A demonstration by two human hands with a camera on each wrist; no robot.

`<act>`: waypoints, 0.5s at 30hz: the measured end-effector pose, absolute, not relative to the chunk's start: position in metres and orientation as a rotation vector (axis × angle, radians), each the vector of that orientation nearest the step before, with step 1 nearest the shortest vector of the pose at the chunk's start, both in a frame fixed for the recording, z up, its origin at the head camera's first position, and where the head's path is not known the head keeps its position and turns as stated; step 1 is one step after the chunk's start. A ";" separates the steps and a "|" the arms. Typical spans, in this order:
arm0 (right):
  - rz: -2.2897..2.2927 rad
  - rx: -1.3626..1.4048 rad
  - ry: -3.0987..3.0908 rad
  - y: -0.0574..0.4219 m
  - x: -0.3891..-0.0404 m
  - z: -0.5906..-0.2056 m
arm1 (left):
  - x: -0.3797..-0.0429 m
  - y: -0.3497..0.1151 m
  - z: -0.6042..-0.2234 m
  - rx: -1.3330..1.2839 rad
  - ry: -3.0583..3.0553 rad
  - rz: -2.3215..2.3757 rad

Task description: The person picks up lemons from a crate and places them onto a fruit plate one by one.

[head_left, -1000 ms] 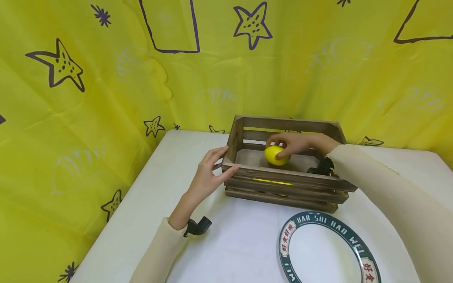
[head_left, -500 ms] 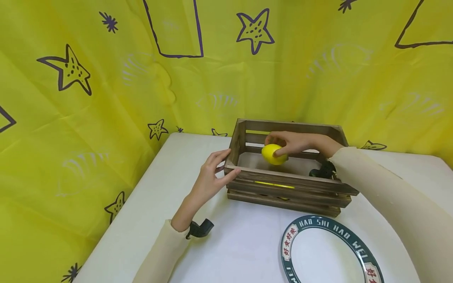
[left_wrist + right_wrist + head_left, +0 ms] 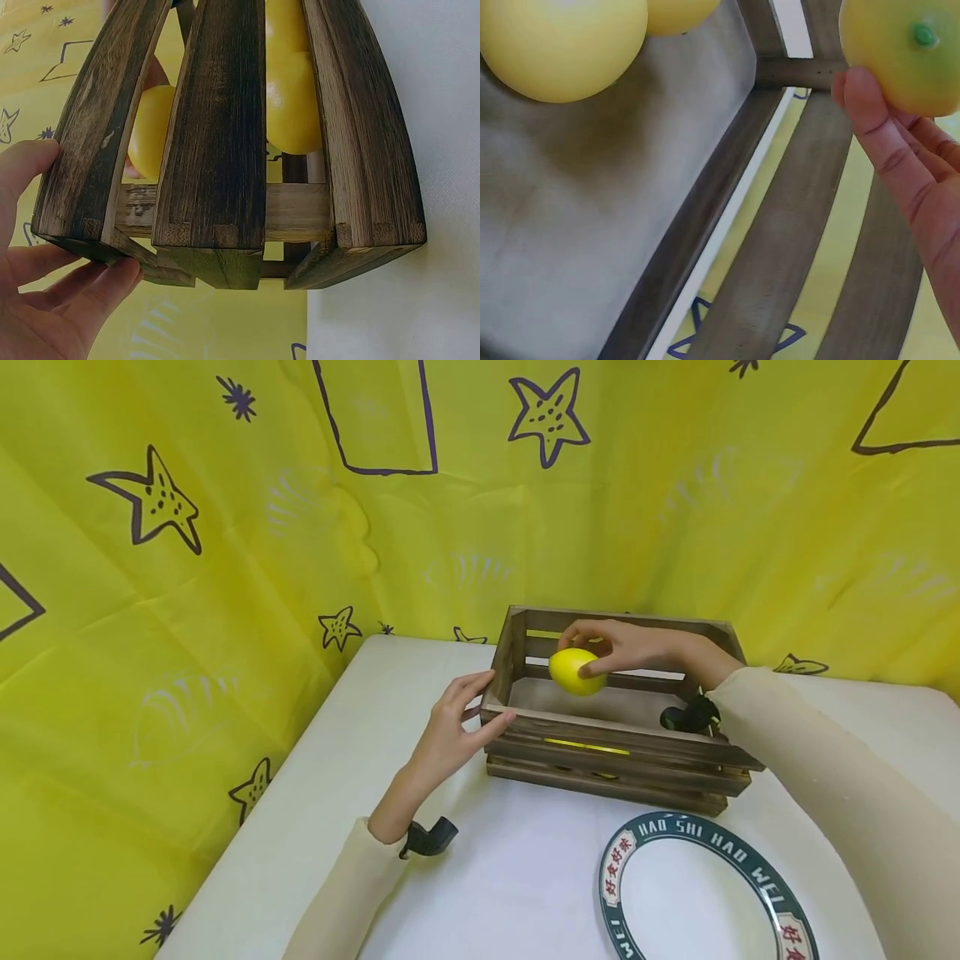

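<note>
Light falls bright and even; a soft shadow dims the crate floor [image 3: 562, 225]; lens distortion bows the slats [image 3: 214, 127].

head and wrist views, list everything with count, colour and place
Table: 1, white, lower head view
Slatted wooden crate: 1, brown, on the table
Plate: 1, white with green rim, on the table
Lemon: 1, yellow with green tip, above the crate floor
Other fruits: at least 2, yellow, inside the crate
Starfish-patterned backdrop: 1, yellow, behind the table
Wrist cameras: 2, black, one per wrist
Sleeves: 2, cream, one per arm
Left hand: 1, bare, gripping crate's near left corner
Right hand: 1, bare, holding the lemon
</note>
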State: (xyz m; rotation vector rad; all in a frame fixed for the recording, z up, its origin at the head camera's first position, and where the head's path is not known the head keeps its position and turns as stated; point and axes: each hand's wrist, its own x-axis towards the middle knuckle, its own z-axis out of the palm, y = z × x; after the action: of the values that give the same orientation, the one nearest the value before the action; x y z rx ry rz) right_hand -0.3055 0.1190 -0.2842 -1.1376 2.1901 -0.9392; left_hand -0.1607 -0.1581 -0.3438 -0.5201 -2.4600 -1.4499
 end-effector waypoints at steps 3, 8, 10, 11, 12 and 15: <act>-0.936 -1.117 2.185 0.121 -0.302 -0.281 | -0.161 -0.156 -0.344 -0.524 -2.464 -1.447; -0.924 -1.113 2.198 0.125 -0.294 -0.272 | -0.162 -0.155 -0.345 -0.528 -2.472 -1.431; -0.914 -1.100 2.202 0.126 -0.291 -0.267 | -0.163 -0.156 -0.346 -0.525 -2.470 -1.429; -0.908 -1.094 2.204 0.127 -0.290 -0.265 | -0.163 -0.156 -0.345 -0.523 -2.466 -1.430; -0.899 -1.087 2.207 0.127 -0.288 -0.262 | -0.163 -0.156 -0.345 -0.523 -2.462 -1.431; -0.881 -1.086 2.229 0.128 -0.287 -0.257 | -0.163 -0.156 -0.345 -0.521 -2.453 -1.437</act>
State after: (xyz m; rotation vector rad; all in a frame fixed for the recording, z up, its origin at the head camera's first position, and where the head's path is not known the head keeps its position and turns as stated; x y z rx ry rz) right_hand -0.2871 0.1285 -0.2565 -1.0857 2.2293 -0.8809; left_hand -0.1630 -0.1562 -0.3446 -0.5214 -2.4527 -1.4365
